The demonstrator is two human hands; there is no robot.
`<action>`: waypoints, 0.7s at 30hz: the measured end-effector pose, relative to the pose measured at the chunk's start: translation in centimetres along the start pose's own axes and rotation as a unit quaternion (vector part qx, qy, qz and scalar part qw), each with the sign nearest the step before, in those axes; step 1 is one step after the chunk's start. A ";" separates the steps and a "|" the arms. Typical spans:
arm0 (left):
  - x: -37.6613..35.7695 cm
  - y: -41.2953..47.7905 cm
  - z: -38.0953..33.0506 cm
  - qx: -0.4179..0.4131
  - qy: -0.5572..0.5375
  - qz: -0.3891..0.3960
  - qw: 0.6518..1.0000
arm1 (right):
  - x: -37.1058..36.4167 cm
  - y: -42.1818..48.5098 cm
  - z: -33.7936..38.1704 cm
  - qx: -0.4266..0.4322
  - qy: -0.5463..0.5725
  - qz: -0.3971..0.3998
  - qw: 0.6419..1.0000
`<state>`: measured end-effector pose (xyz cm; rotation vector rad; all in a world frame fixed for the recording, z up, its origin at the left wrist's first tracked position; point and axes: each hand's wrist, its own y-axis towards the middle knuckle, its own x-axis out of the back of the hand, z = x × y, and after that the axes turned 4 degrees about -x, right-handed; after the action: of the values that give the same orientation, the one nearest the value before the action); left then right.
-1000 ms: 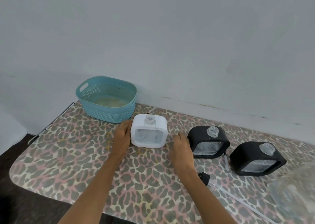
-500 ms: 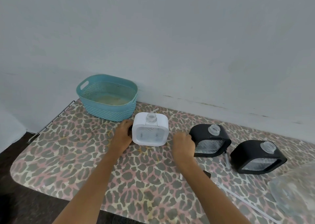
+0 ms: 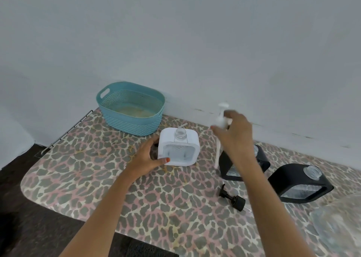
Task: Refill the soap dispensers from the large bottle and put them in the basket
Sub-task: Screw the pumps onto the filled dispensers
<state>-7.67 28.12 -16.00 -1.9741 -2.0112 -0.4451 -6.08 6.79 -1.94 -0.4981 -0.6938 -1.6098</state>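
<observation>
A white square soap dispenser point(image 3: 178, 150) stands uncapped on the leopard-print table point(image 3: 88, 170). My left hand point(image 3: 145, 158) grips its left side, thumb on the front. My right hand point(image 3: 233, 134) holds a white pump head point(image 3: 221, 118) in the air to the dispenser's right, its tube hanging down. Two black dispensers stand uncapped to the right: one point(image 3: 259, 160) partly hidden behind my right arm, the other point(image 3: 298, 184) further right. The teal basket point(image 3: 130, 110) sits at the back left against the wall. The large clear bottle point(image 3: 340, 227) is blurred at the lower right edge.
A black pump head point(image 3: 232, 198) lies on the table in front of the black dispensers. A metal rail point(image 3: 66, 131) runs along the table's left edge. The wall stands close behind the table.
My right hand rose from the table, now holding the white pump up by the wall. My left hand stayed on the white dispenser. The black pump came into view.
</observation>
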 end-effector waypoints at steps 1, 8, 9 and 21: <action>-0.1 -0.1 0.1 0.014 0.010 -0.014 1.000 | 0.7 0.5 0.7 0.007 0.069 -0.001 0.998; -0.9 -0.7 1.0 -0.011 0.006 -0.048 0.999 | 0.2 2.1 2.7 0.074 0.242 0.013 0.967; -0.9 -0.7 1.1 -0.010 0.003 -0.047 0.999 | -0.2 2.1 2.8 0.089 0.241 0.020 0.966; -1.0 -1.3 -0.1 -0.014 -0.059 -0.026 0.998 | -4.0 1.6 1.9 0.120 0.116 0.109 0.980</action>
<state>-8.99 27.12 -16.40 -2.0123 -2.1434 -0.3785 -4.03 10.93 -3.01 -0.1980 -0.6237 -1.3311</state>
